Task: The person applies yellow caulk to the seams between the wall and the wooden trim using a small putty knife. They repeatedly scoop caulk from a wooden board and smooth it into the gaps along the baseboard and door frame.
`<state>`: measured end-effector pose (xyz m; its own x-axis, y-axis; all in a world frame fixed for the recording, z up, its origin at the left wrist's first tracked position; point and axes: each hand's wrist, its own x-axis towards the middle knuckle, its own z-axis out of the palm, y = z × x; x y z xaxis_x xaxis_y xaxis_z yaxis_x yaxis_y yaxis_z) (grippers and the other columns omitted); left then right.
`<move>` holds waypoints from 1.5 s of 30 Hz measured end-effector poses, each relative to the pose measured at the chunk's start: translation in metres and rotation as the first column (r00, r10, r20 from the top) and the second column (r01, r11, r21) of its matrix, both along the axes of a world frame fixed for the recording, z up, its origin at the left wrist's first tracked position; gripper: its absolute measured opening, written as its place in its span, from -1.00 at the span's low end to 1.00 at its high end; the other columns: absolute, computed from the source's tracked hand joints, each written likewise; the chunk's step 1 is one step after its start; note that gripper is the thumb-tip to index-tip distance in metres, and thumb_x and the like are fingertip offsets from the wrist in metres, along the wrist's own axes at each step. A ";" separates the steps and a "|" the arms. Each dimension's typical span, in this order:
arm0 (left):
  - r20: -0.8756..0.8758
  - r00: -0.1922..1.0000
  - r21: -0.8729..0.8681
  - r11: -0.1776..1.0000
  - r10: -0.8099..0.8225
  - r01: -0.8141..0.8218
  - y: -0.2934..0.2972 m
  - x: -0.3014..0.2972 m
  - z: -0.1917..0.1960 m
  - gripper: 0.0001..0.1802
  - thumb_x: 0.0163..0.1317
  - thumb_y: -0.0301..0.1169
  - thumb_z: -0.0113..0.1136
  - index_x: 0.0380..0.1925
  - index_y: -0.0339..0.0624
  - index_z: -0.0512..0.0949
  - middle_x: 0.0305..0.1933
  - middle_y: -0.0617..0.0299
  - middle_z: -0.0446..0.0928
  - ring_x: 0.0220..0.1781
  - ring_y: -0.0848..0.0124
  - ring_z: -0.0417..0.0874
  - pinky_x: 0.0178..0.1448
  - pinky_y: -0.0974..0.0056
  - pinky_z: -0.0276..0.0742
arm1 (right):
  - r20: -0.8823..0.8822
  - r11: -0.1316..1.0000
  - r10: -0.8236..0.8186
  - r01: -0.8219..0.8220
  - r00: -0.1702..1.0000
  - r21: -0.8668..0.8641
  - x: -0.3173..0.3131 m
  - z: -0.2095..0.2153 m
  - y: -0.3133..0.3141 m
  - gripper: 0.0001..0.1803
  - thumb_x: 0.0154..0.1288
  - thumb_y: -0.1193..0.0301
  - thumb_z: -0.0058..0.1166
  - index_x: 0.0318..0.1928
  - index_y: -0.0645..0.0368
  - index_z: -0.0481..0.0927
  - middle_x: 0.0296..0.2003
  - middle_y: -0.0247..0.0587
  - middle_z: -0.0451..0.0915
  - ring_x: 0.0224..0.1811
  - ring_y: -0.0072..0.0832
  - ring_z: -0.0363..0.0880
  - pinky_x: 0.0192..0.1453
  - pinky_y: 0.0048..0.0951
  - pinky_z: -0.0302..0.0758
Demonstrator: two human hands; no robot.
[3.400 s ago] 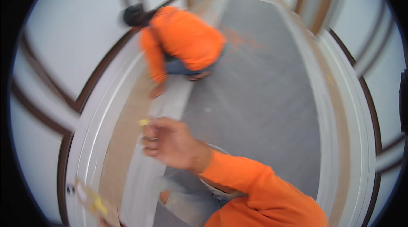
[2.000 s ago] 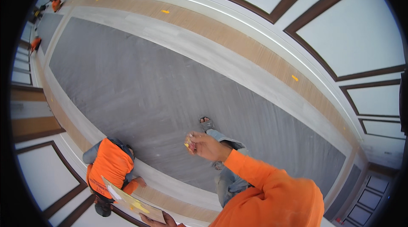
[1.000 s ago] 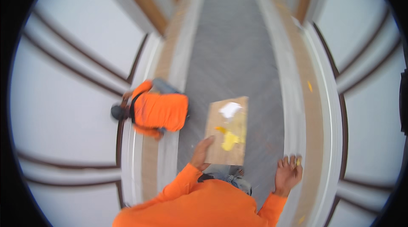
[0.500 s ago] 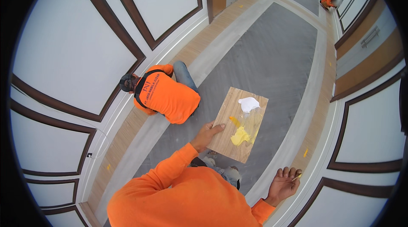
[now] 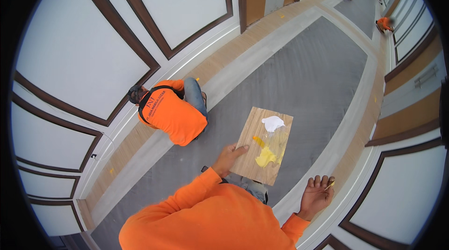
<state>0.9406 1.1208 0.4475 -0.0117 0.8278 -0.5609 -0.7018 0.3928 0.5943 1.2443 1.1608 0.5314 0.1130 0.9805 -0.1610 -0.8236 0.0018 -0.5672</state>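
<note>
Board: flat rectangular light-brown wood-grain board [image 5: 250, 128], held in front of the torso above the dark grey plank-look floor [image 5: 299, 77], coated face up.
Left hand: left hand [image 5: 228, 158] closed on the board's left edge, nearer the body end. Thumb on top, other fingers hidden underneath, so can't tell their spread.
Why there: likely so the thumb stays on bare wood, clear of the paste.
Load: glossy white paste blob [image 5: 273, 123] toward far end; soft pale-yellow paste blob [image 5: 266, 157] nearer the body; short orange-yellow streak [image 5: 258, 141] between them, left of centre.
Why face up: presumably keeps the paste from sliding. Exact tilt not readable.
Long axis: runs away from the body, far end leaning right; short end faces the torso.
Right hand: right hand [image 5: 315, 198] well right of the board, palm up, fingers half curled. Small thin yellowish piece [image 5: 330, 184] seemingly pinched by thumb and index; too small to identify.
Piece axis: slants, upper end rightward; working end can't be told.
Why apart: probably keeps the piece off the wet paste.
</note>
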 end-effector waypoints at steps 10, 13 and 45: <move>-0.090 0.972 -0.008 0.976 0.216 -0.217 0.120 0.013 0.008 -0.48 0.46 -0.25 0.24 0.29 -0.35 0.47 0.08 0.10 0.66 -0.02 0.41 0.73 0.06 0.28 0.67 | 0.025 0.976 0.211 -0.212 0.977 0.057 0.026 0.015 0.204 -0.84 0.46 0.34 0.07 -0.03 0.05 0.49 -0.38 -0.39 0.38 -0.32 -0.48 0.31 -0.17 -0.36 0.28; -0.052 0.967 -0.018 0.968 0.248 -0.249 0.170 0.000 0.002 -0.50 0.47 -0.28 0.22 0.28 -0.35 0.48 0.08 0.08 0.66 0.00 0.37 0.73 0.08 0.25 0.67 | 0.002 0.967 0.254 -0.254 0.967 0.003 0.001 0.000 0.265 -0.89 0.47 0.33 0.07 -0.09 0.03 0.51 -0.42 -0.37 0.38 -0.31 -0.46 0.34 -0.15 -0.34 0.28; -0.018 1.000 0.123 0.992 0.018 -0.016 0.784 0.085 0.020 -0.51 0.47 -0.26 0.17 0.24 -0.39 0.48 0.07 0.05 0.66 0.02 0.32 0.74 0.13 0.21 0.67 | 0.033 0.979 0.130 -0.133 0.991 0.152 0.066 0.035 0.804 -0.87 0.48 0.32 0.13 -0.15 0.07 0.51 -0.43 -0.39 0.45 -0.32 -0.47 0.41 -0.16 -0.38 0.34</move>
